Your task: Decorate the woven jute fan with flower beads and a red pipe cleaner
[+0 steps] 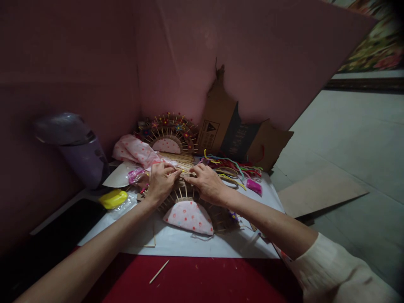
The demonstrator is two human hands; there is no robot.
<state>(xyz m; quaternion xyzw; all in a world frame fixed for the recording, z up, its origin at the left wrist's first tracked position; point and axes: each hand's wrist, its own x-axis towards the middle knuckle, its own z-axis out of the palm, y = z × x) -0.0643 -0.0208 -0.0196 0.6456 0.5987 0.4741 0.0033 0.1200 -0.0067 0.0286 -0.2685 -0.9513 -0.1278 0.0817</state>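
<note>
A half-round craft piece [188, 215] lies in front of me, a pink dotted fabric semicircle with thin wooden sticks fanning out from it. My left hand [161, 182] rests on its upper left sticks, fingers curled in a pinch. My right hand [206, 182] lies on the upper right sticks, fingers bent and pressed down. The fingertips of both hands nearly meet at the top of the fan. What they pinch is too small to name. A finished fan [168, 134] with coloured beads on its stick tips leans at the back.
A white sheet [176, 242] covers the work surface above a red cloth [195, 280] with a loose stick [159, 271]. Coloured pipe cleaners [235, 165], pink clay [254, 186], yellow clay [112, 198], pink fabric [135, 151], a cardboard box [240, 136] and a purple bin [77, 147] surround it.
</note>
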